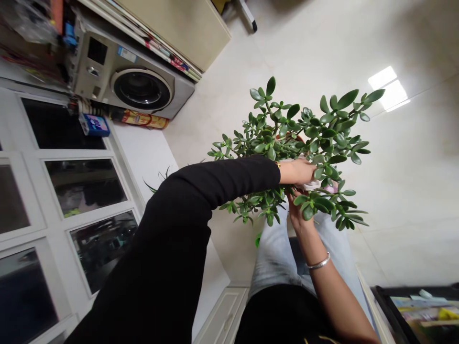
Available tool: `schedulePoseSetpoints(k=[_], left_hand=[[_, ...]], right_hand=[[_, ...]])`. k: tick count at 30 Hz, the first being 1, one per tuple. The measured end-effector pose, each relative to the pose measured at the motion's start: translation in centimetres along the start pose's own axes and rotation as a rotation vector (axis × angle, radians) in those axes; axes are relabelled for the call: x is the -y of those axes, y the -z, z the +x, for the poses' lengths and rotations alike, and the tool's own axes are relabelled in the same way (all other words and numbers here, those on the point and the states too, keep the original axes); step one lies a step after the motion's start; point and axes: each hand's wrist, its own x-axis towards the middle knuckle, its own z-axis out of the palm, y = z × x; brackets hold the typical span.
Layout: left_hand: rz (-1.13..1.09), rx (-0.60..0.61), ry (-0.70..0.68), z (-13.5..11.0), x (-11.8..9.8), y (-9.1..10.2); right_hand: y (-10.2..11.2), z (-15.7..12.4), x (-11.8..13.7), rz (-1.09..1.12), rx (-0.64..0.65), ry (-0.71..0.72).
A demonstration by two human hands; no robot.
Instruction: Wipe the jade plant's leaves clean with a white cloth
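A bushy jade plant (274,143) with thick green leaves spreads in front of me, and a bit of its orange-brown pot rim (296,137) shows between the branches. My left hand (299,171), in a black sleeve, reaches across into the foliage, its fingers closed on a pale, crumpled cloth (313,185). A small pinkish patch shows beside the cloth among the leaves. Below it, my right hand (297,212), with a silver bracelet at the wrist, reaches up under the lower leaves. Leaves and the left hand cover most of its fingers, so its grip is hidden.
A front-loading washing machine (132,81) stands at upper left beside a cream cabinet (179,24). White-framed window panes (86,184) line the left side. A blue box (95,125) sits near the sill. At lower right is a black bin (385,301) holding assorted items. Pale tiled floor (405,191) surrounds the plant.
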Motion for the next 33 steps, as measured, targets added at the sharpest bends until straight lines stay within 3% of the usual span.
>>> schedulePoseSetpoints(k=[7, 17, 25, 29, 33], left_hand=[[-0.078, -0.04, 0.047, -0.4, -0.3, 0.4], [-0.151, 0.018, 0.005, -0.6, 0.4, 0.9], [-0.277, -0.044, 0.041, -1.6, 0.5, 1.7], [-0.373, -0.115, 0.041, -3.1, 0.8, 2.5], [-0.599, -0.273, 0.012, -6.8, 1.5, 3.3]], right_hand=[[3.1, -2.9, 1.8, -0.035, -0.059, -0.079], [0.5, 2.1, -1.6, 0.077, -0.1, -0.017], [0.6, 2.5, -1.9, 0.095, -0.126, 0.028], [0.6, 2.1, -1.5, 0.063, -0.11, 0.07], [0.9, 2.1, -1.9, 0.012, -0.13, 0.114]])
